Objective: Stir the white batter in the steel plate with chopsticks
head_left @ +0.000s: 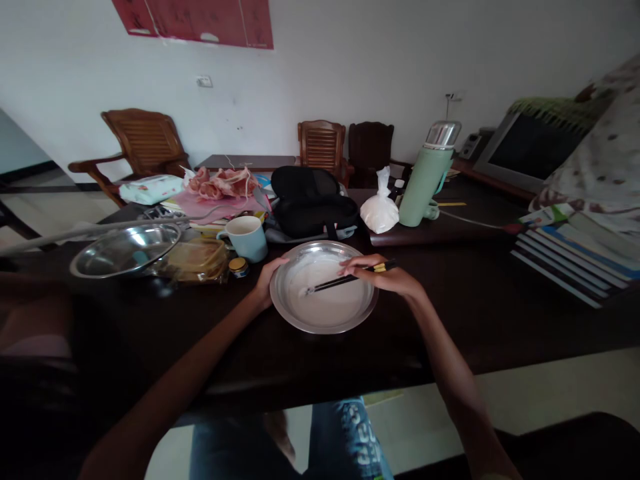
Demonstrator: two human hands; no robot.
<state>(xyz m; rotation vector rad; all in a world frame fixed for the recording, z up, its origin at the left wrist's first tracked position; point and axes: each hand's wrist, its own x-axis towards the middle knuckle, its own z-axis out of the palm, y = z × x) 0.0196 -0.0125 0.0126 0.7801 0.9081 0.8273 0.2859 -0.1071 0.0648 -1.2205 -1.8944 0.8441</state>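
Observation:
A wide metal bowl (324,328) stands on the dark table in front of me, with a pale, smooth batter-like mixture (325,303) inside. My left hand (271,280) grips the bowl's left rim, its fingers partly hidden. In my right hand (377,270) is a pair of dark chopsticks (337,282) with gold-marked ends, held over the bowl's right side. Their tips reach into the mixture left of the middle, and some of it clings to them. Behind the bowl to the right sits a knotted clear bag of white powder (380,212).
Left of the bowl are a small jar (239,267), a light blue mug (249,240), a plastic food box (197,259) and an empty metal basin (125,252). Behind lies a black bag (313,203). A green thermos (425,183) and stacked books (575,257) stand at right.

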